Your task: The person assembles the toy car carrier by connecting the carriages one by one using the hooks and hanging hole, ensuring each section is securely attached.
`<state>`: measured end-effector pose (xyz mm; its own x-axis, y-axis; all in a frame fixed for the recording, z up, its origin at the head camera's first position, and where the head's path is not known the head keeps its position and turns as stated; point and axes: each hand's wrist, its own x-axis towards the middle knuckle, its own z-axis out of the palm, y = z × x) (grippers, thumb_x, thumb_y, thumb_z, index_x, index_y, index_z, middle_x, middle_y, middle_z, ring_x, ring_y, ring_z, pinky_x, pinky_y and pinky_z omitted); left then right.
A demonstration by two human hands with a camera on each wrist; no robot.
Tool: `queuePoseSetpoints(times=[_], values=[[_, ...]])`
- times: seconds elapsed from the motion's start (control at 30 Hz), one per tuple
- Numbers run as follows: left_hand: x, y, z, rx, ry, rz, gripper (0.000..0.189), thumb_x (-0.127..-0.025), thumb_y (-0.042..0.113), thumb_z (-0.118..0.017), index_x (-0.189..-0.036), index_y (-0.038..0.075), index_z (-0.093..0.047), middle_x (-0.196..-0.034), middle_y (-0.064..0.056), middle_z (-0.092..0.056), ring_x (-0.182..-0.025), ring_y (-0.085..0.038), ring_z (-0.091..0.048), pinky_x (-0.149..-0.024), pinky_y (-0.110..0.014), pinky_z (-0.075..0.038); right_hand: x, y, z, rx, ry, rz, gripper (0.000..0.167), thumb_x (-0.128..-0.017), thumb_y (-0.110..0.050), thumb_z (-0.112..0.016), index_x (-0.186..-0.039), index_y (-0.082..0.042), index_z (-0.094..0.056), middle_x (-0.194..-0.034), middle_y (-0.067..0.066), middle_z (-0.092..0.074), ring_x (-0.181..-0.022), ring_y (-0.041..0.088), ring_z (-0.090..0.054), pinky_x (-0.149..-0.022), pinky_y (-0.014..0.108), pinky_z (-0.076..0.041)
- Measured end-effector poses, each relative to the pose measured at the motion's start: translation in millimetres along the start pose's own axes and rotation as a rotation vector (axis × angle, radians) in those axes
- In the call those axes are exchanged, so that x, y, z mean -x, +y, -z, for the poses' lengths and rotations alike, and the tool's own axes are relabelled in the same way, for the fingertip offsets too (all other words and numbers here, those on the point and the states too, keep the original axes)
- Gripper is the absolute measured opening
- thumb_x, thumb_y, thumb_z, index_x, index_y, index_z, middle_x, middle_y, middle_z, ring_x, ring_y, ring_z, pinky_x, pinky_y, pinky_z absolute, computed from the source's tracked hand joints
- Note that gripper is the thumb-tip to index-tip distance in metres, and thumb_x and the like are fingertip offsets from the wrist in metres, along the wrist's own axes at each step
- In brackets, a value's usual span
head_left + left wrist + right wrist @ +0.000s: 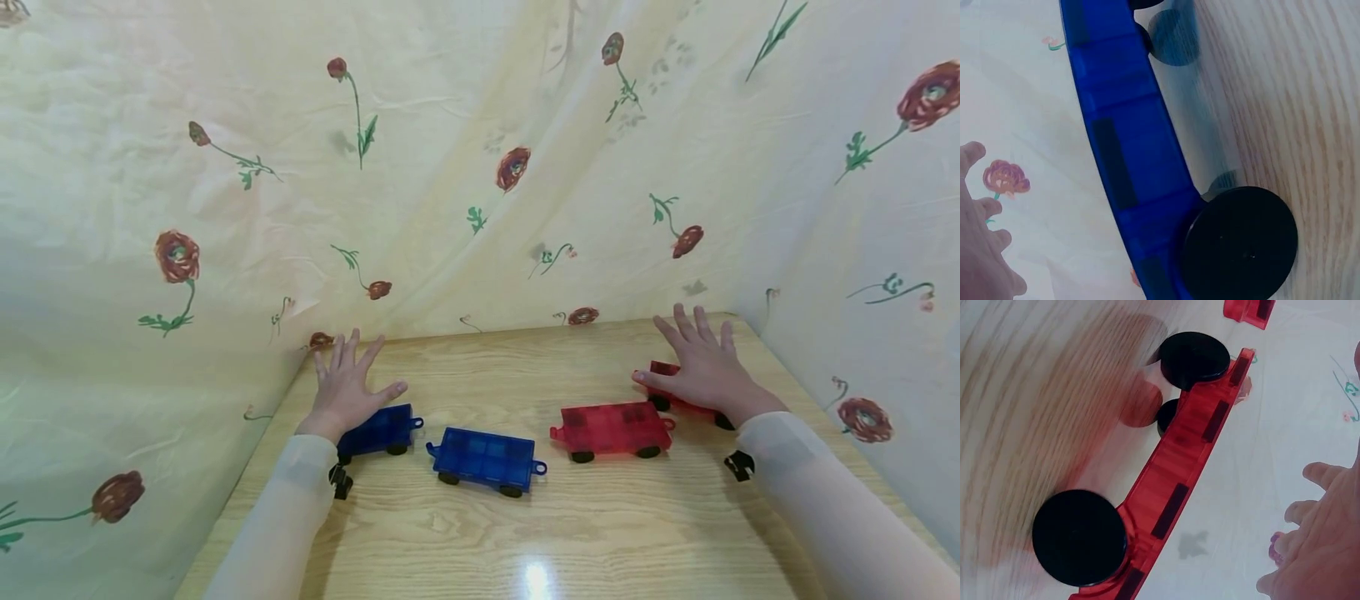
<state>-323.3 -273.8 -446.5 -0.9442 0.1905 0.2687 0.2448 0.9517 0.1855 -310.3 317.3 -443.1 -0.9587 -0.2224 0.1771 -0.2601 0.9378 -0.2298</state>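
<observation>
My left hand (348,396) has its fingers spread over a blue toy wagon (386,429), covering that wagon's left end in the head view. The left wrist view shows the same wagon's translucent side (1132,150) and a black wheel (1241,247). A second blue wagon (483,457) with a hook and a ring at its ends stands to its right. On the other side, my right hand (705,367) is spread above a red wagon (663,379) and hides part of it. Another red wagon (615,429) stands left of it. In the right wrist view the near red wagon (1172,475) shows black wheels.
The wagons stand on a light wooden table (480,542). Floral cloth (450,192) hangs along the back and both sides. Small black devices (341,482) are strapped at the wrists.
</observation>
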Motion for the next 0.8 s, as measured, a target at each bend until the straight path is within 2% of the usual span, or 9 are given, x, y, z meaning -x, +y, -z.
queuePoseSetpoints(times=[0.2,0.47,0.63,0.8], values=[[3.9,0.0,-1.9,0.012,-0.008,0.005,0.102,-0.088,0.082,-0.059,-0.169,0.032,-0.023,-0.174,-0.018,-0.005,-0.159,-0.042,0.006,-0.117,-0.076,0.008,0.2,-8,0,-0.036,-0.005,0.022,0.115,-0.089,-0.079,-0.061,-0.167,-0.005,-0.021,-0.171,0.029,0.002,-0.155,0.049,0.016,-0.114,0.076,0.016],[11.2,-2.5,-2.8,0.017,-0.006,0.007,0.103,-0.087,0.085,-0.055,-0.168,0.028,-0.026,-0.173,-0.020,-0.010,-0.159,-0.045,-0.002,-0.117,-0.077,0.003,-1.1,-16,-5,-0.062,-0.007,0.047,0.115,-0.089,-0.078,-0.062,-0.166,-0.001,-0.023,-0.171,0.030,-0.003,-0.156,0.048,0.013,-0.117,0.071,0.016],[16.6,-6.5,-4.3,0.044,-0.019,0.004,0.100,-0.090,0.078,-0.061,-0.168,0.025,-0.029,-0.173,-0.020,-0.011,-0.158,-0.046,-0.005,-0.119,-0.074,0.003,-3.0,-27,-10,-0.088,0.007,0.067,0.114,-0.089,-0.075,-0.065,-0.165,0.000,-0.026,-0.170,0.030,-0.010,-0.157,0.050,0.002,-0.120,0.071,0.008],[24.5,-6.5,-6.3,0.070,-0.033,-0.018,0.100,-0.090,0.078,-0.061,-0.167,0.021,-0.032,-0.171,-0.023,-0.015,-0.158,-0.047,-0.007,-0.119,-0.075,0.002,-2.8,-40,-18,-0.145,0.000,0.080,0.113,-0.089,-0.074,-0.067,-0.164,0.000,-0.027,-0.170,0.029,-0.014,-0.157,0.049,-0.004,-0.122,0.069,0.002]])
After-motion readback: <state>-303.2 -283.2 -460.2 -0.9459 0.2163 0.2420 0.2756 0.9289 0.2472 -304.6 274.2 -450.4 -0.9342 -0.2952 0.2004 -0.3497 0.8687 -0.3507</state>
